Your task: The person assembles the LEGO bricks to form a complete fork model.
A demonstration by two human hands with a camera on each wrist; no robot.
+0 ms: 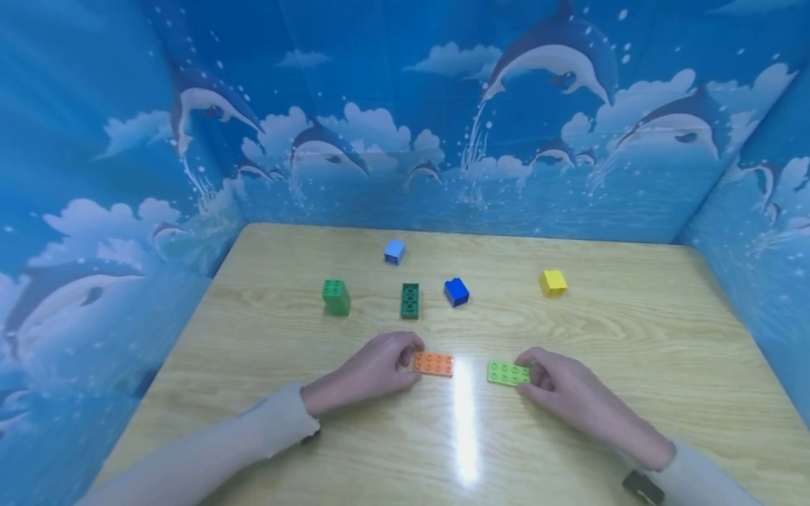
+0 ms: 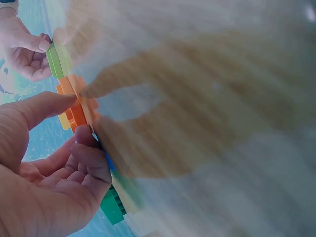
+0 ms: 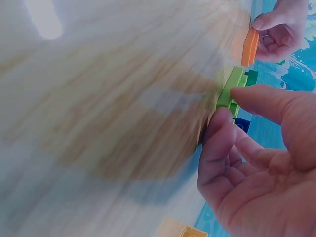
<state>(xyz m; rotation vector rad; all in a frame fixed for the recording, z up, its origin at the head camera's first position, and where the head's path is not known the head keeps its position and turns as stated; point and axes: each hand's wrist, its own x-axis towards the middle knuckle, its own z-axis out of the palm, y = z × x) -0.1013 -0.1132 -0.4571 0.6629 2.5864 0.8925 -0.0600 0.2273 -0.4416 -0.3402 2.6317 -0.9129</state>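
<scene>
My left hand (image 1: 382,362) pinches the left end of a flat orange building brick (image 1: 434,364) with thumb and fingertips. In the left wrist view the thumb lies against the near side of that orange brick (image 2: 78,106). To the right, my right hand (image 1: 566,386) holds a flat lime green brick (image 1: 504,373) by its right end. The right wrist view has the thumb and a curled finger on the lime green brick (image 3: 229,91). Both bricks lie studs up, close over the table, apart from each other with a gap between them.
Beyond the hands on the wooden table (image 1: 633,337) stand a tall green brick (image 1: 337,298), a dark green brick (image 1: 410,301), a light blue brick (image 1: 394,252), a dark blue brick (image 1: 456,292) and a yellow brick (image 1: 553,283). A dolphin-print curtain (image 1: 405,105) surrounds the table's back and sides.
</scene>
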